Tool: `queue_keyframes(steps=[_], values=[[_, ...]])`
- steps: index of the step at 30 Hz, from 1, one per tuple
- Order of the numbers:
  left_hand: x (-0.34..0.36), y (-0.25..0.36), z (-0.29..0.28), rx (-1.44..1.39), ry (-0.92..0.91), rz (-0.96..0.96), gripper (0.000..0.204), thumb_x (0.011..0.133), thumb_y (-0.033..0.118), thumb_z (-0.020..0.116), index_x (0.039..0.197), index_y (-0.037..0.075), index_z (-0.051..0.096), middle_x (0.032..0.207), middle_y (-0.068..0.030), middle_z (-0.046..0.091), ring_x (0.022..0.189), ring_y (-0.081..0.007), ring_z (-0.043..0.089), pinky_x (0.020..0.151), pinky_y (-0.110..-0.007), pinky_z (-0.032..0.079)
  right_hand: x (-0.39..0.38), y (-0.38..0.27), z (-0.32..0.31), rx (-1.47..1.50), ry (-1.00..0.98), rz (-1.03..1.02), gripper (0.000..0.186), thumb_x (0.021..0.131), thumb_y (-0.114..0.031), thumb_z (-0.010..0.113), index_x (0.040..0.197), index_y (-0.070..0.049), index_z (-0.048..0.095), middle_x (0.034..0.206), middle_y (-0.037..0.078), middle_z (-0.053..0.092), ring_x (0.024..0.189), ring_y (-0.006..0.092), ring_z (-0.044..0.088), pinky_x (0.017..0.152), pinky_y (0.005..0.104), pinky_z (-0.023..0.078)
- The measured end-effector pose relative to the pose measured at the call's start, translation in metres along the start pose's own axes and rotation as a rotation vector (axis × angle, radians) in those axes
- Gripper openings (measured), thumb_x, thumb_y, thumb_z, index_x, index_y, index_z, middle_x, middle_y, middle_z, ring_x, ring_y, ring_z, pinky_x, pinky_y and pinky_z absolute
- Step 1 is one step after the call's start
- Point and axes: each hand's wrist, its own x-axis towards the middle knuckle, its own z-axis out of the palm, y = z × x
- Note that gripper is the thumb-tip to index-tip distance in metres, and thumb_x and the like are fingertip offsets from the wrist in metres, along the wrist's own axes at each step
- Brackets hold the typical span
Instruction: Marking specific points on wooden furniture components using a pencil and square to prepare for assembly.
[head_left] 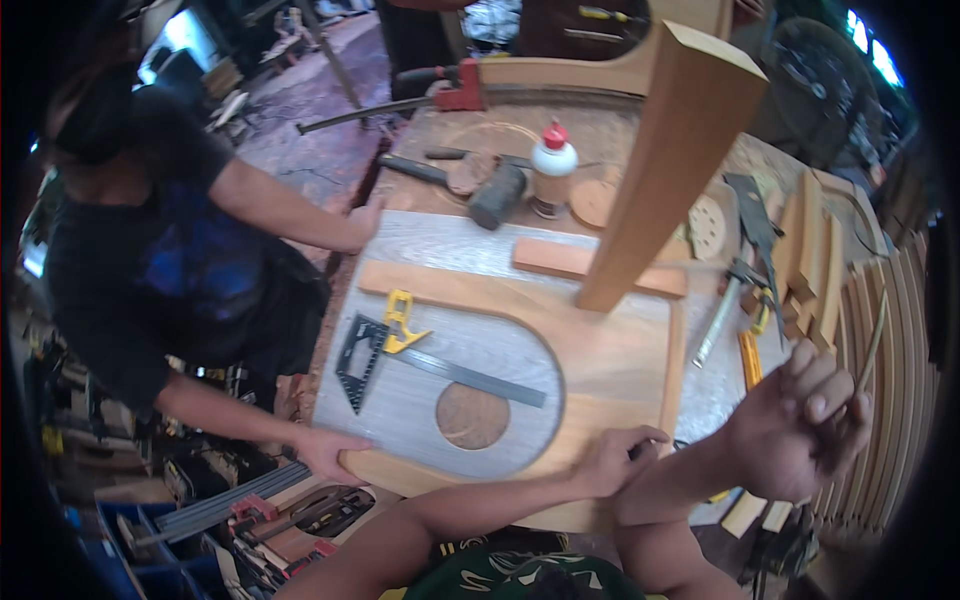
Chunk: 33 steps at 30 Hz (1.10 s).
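A flat wooden frame (615, 360) with a rounded inner edge lies on a grey-white board (400, 240). My left hand (612, 462) rests at the frame's near right corner with bent fingers, partly hidden by my right forearm; what they grip cannot be made out. To the right, my right hand (795, 425) is raised above the bench, its fingers loosely curled and apart, holding nothing visible. Inside the frame lie a black speed square (362, 360) and a combination square (470, 378) with a yellow head, beside a round hole (472, 415). A thick wooden post (665, 165) stands by the far part.
At the left, a co-worker's hand (335, 455) touches the frame's near end, another hand the board's far edge. Behind are a mallet (497, 197), a glue bottle (553, 170) and a red clamp (462, 87). A hammer (745, 275) and wood strips (815, 255) lie right.
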Motion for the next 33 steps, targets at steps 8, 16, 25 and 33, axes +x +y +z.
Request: queue_keyframes(steps=[8,16,25,33], values=[[0.005,-0.009,0.006,-0.015,0.040,0.084,0.021,0.100,0.018,0.065,0.113,0.004,0.073,0.071,-0.0083,0.069,0.062,-0.0100,0.060,0.061,-0.030,0.050,0.010,0.044,0.013,-0.416,0.339,0.309,0.057,0.095,-0.015,0.061,0.146,0.003,0.044,0.134,0.034,0.060,0.103,0.0291,0.069,0.088,0.0339,0.056],[0.006,-0.019,0.007,-0.179,0.130,0.131,0.019,0.098,0.009,0.062,0.113,0.001,0.071,0.068,-0.0102,0.063,0.064,-0.0127,0.061,0.064,-0.032,0.052,0.007,0.060,0.031,-0.577,0.249,0.423,0.060,0.093,-0.010,0.065,0.147,0.001,0.043,0.141,0.024,0.060,0.122,0.0313,0.062,0.106,0.0398,0.045],[0.003,-0.022,0.005,-0.071,-0.018,0.127,0.033,0.093,0.003,0.061,0.126,0.004,0.065,0.083,-0.0092,0.071,0.078,-0.0143,0.065,0.074,-0.033,0.052,-0.001,0.045,0.024,-0.637,0.148,0.312,0.058,0.096,-0.011,0.061,0.150,-0.001,0.040,0.148,0.028,0.053,0.126,0.0310,0.059,0.109,0.0437,0.044],[0.004,-0.020,0.017,-0.125,0.038,0.185,0.020,0.097,0.005,0.062,0.115,-0.001,0.067,0.067,-0.0082,0.059,0.064,-0.0094,0.054,0.062,-0.032,0.047,0.002,0.040,0.011,-0.603,0.139,0.254,0.059,0.094,-0.002,0.064,0.148,-0.002,0.043,0.147,0.026,0.055,0.124,0.0310,0.060,0.106,0.0421,0.047]])
